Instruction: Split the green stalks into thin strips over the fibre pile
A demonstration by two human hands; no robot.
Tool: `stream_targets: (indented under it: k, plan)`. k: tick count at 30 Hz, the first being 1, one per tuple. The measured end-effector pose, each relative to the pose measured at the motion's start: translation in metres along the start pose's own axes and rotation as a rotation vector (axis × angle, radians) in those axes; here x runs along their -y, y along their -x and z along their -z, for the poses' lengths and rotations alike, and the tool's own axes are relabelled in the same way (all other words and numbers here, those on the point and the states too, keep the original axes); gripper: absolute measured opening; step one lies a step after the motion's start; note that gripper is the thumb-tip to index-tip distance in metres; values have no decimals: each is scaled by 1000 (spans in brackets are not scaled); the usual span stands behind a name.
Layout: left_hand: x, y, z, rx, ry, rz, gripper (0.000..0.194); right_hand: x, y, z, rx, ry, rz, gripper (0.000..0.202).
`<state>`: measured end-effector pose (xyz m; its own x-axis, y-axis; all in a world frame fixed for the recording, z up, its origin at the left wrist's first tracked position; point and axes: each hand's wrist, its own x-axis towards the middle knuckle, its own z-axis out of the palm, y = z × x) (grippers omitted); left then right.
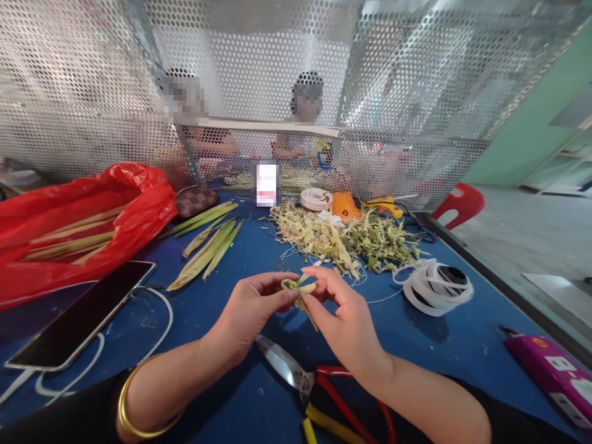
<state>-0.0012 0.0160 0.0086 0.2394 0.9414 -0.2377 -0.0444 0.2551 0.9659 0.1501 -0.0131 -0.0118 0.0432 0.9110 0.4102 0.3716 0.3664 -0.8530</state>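
My left hand (pixel 256 305) pinches one side of a small looped piece of husk (pixel 292 284) in the middle of the view. On its other side my right hand (pixel 340 311) grips the folded husk, and a narrow end hangs down between the hands. The fingertips of both hands nearly meet at the piece. Scissors (pixel 296 376) with red and yellow handles lie on the blue table (pixel 222 382) just below the hands. Beyond them is a pile of husk scraps (pixel 324 237). Several long green husk leaves (pixel 203 253) lie to the upper left.
A red plastic bag (pixel 143 191) of husks and a tablet (pixel 83 314) with a white cable are left. A white ribbon spool (pixel 437 287) and a purple power strip (pixel 548 376) are right. A lit phone (pixel 267 183) stands before a perforated metal screen (pixel 259 61); two people sit behind it.
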Motion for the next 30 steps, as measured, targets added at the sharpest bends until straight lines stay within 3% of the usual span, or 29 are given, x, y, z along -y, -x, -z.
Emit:
stream_targets:
  k: [5,11,16,23,30]
  plan:
    - [-2,0,2,70,109,70,33,1,0,6,81,210,278,23]
    - [-4,-1,3,83,118,83,33,-3,-4,9,67,345,390,17]
    - [-3,0,2,85,112,70,35,-4,-4,10,36,379,362,8]
    - [-4,1,2,122,114,74,32,2,-3,10,56,372,341,12]
    - [-7,0,0,99,38,6,31,1,-5,10,98,209,189,13]
